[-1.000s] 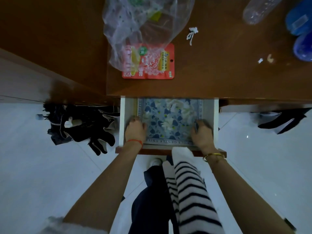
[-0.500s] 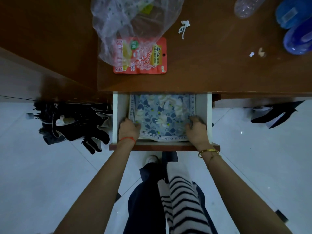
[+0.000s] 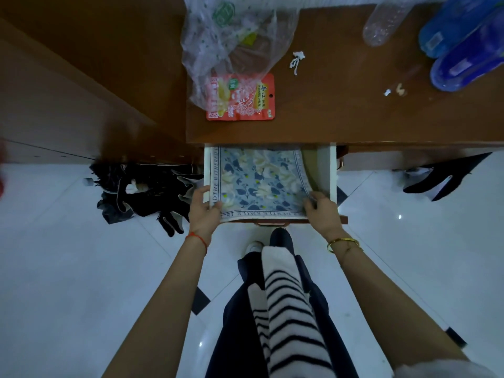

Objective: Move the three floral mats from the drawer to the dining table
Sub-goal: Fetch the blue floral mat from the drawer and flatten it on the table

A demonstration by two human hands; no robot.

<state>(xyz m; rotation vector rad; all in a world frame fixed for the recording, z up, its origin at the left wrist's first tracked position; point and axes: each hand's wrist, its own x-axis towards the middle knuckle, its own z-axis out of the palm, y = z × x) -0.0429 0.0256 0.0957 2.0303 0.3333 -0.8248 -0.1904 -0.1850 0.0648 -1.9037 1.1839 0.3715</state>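
The floral mats (image 3: 259, 181) run back under the desk top (image 3: 341, 105), their count unclear, and the blue slippers (image 3: 463, 42) are cut by the frame's edge.

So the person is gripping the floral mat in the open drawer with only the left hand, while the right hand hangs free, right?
Not quite. The head view shows both hands on the floral mat in the open drawer: the left hand grips its left edge and the right hand pinches its right corner.

Dim, bluish cast. Glare spots on glossy floor tiles (image 3: 81, 282). Strong wide-angle bending at edges. Centre sharp.
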